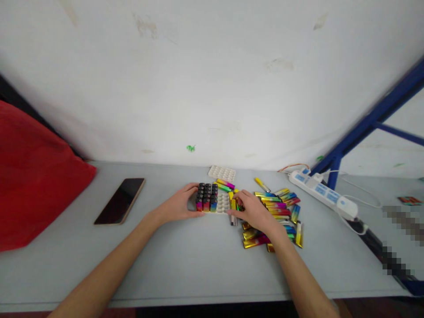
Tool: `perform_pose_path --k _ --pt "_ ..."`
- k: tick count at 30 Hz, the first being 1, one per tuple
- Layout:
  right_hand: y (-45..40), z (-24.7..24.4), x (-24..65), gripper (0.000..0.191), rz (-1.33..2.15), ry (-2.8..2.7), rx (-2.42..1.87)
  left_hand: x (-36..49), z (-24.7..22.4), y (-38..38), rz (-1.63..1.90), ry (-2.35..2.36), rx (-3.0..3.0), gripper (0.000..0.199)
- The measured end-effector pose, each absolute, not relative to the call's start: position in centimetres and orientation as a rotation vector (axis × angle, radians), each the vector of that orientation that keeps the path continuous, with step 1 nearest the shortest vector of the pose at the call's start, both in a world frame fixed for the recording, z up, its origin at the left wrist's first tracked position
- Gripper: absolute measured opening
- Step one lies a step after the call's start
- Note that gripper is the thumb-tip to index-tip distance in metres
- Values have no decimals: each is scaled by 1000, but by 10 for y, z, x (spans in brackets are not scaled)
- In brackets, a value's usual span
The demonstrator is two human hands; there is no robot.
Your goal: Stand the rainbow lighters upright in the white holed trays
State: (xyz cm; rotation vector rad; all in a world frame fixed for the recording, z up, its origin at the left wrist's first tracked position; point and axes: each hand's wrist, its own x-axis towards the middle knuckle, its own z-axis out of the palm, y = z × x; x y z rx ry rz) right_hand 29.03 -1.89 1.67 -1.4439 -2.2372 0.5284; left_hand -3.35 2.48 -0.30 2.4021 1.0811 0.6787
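Spreading around black-topped, multicoloured upright cylinders [206, 197], the left hand [177, 204] flanks the white dimpled tray [221, 213] — exposed pockets [223, 201] nearer the right hand [253, 211] (curled, grip unclear).

The left hand [179, 204] touches the left side of a white tray [223, 204], whose left part holds upright lighters [206, 197] with black tops in rows. The right hand [251, 211] is at the tray's right end, beside a few loose lighters [233, 212]. A pile of shiny, colourful lighters [278, 206] lies to the right, partly under the right forearm. A second white tray [221, 172] lies farther back near the wall [212, 88]. A phone [119, 201] rests at left, near a red cloth [36, 176]; a white power strip [323, 194] lies at far right.
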Motion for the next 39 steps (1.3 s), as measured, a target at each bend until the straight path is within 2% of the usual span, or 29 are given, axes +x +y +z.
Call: perform_pose_path --k 6,14,17,20,24,28,33,39 --pt "-18 21 292 36 850 -1851 -1383 -34 -3 26 685 1070 2400 72" --pt "-18 29 276 60 1325 -1207 -1111 -33 -3 25 687 1084 2410 72" --pt "-22 31 269 59 1447 -1100 -1048 -30 -4 24 723 1095 2394 76" --pt "-24 30 264 62 1464 -1131 -1020 -26 -7 24 742 1128 2359 84" --pt "-26 25 259 49 1418 -1287 -1001 -24 -11 27 745 1156 2326 85" --pt "-26 25 253 57 1527 -1217 -988 -27 -8 27 724 1113 2332 80" --pt "-25 22 245 75 1562 -1149 -1174 -32 -3 27 706 1078 2349 80" --pt "-24 18 241 66 1401 -1174 -1260 -32 -1 25 713 1076 2340 81"
